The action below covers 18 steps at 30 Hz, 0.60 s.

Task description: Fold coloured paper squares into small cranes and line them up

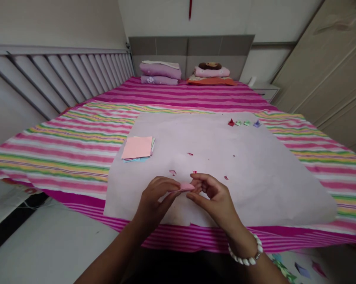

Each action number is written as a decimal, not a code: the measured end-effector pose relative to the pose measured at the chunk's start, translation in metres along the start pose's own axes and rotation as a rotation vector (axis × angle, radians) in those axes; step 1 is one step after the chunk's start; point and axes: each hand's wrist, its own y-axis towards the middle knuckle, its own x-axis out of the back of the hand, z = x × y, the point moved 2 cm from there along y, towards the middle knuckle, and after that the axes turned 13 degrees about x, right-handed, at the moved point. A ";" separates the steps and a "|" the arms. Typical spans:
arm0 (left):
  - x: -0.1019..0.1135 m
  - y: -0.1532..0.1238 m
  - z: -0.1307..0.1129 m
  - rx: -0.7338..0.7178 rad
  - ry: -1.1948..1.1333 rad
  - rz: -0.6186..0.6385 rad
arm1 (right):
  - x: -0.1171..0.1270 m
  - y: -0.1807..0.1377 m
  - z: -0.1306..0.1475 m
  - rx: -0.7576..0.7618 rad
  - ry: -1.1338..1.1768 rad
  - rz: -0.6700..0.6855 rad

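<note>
My left hand (157, 197) and my right hand (213, 195) meet over the near edge of a large pale paper sheet (254, 173) spread on the bed. Both pinch a small folded piece of pink paper (185, 187) between fingertips. A white bead bracelet (248, 252) circles my right wrist. A stack of coloured square papers (138, 148), pink on top, lies to the left on the sheet. Small red paper scraps (172, 172) lie just beyond my hands.
Several small folded paper figures (243, 123), red, green and purple, sit at the sheet's far right. The striped bedspread (77, 138) covers the bed; folded bedding (160, 73) lies at the headboard. A slatted rail (62, 75) runs along the left; more paper bits (290, 270) lie on the floor.
</note>
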 end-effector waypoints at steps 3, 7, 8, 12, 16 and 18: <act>-0.001 -0.002 -0.003 -0.032 0.031 -0.049 | 0.000 -0.003 -0.001 -0.017 0.014 -0.055; -0.006 -0.003 -0.007 -0.061 0.060 -0.093 | -0.003 -0.004 0.000 -0.030 0.026 -0.098; -0.007 -0.003 -0.008 -0.065 0.066 -0.082 | -0.004 -0.004 0.001 -0.040 0.034 -0.099; -0.008 -0.003 -0.008 -0.013 0.039 -0.014 | -0.003 -0.005 0.000 -0.053 0.036 -0.094; -0.006 -0.005 -0.009 -0.007 0.052 -0.037 | -0.001 -0.005 0.002 -0.012 -0.009 -0.102; -0.006 -0.006 -0.009 -0.023 0.067 -0.037 | -0.001 -0.005 0.004 0.012 -0.015 -0.099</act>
